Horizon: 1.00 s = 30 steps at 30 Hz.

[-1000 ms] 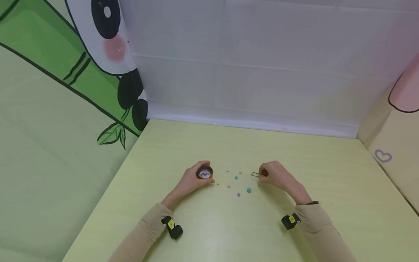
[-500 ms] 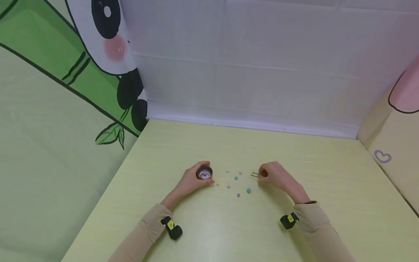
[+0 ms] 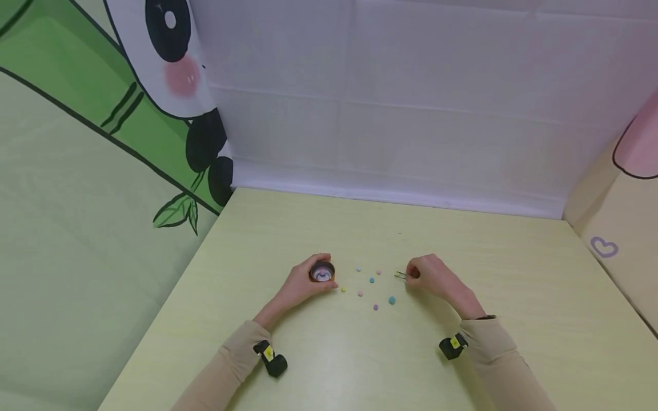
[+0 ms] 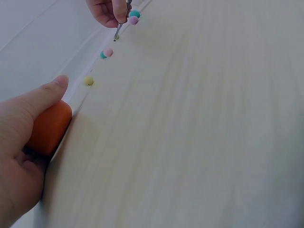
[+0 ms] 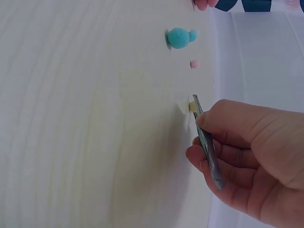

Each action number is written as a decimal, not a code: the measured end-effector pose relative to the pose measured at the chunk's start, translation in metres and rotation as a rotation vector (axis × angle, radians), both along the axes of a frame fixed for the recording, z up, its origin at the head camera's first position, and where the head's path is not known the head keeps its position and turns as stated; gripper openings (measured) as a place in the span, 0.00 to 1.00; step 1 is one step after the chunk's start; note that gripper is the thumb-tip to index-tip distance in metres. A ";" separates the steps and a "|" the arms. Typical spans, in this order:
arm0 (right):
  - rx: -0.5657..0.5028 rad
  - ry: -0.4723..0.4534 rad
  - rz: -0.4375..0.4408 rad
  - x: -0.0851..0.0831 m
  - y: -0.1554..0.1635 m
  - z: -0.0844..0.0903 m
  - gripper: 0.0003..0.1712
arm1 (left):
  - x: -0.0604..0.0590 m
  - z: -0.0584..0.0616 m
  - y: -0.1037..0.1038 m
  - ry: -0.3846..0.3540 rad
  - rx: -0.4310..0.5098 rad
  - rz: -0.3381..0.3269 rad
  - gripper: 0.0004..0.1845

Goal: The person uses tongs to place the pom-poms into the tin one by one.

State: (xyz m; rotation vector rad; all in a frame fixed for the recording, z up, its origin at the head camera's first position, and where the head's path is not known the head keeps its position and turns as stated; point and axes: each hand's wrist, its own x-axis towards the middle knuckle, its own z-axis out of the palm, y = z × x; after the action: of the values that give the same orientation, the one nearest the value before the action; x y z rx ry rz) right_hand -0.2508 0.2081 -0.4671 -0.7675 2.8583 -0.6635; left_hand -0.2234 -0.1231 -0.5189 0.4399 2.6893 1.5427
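Almost nothing has moved since one second ago; both hands keep their places. The right hand (image 3: pixel 434 277) is pinching the metal tweezers (image 5: pixel 209 149), whose tips are at a yellow ball (image 5: pixel 192 107); I cannot tell if they grip it. The left hand (image 3: pixel 302 282) has thumb and fingers curled around an orange container (image 4: pixel 51 127), its opening upward. Between the hands, other small balls lie scattered on the surface (image 3: pixel 308 365), with a turquoise ball (image 3: pixel 392 300) near a purple ball (image 3: pixel 376 307).
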 end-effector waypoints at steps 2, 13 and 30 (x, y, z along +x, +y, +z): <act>0.002 0.000 0.000 0.000 0.000 -0.001 0.03 | 0.000 0.000 0.000 0.001 0.004 -0.002 0.38; 0.018 0.035 0.001 -0.001 0.002 -0.004 0.04 | -0.001 0.000 0.001 -0.001 0.009 -0.006 0.38; 0.050 0.082 0.023 -0.003 -0.001 0.002 0.04 | -0.002 -0.002 0.001 0.001 0.000 0.000 0.38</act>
State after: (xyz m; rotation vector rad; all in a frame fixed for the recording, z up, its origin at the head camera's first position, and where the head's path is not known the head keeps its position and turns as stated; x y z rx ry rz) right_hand -0.2538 0.2070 -0.4646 -0.8385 2.9224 -0.5676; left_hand -0.2251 -0.1217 -0.5207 0.4412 2.6898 1.5432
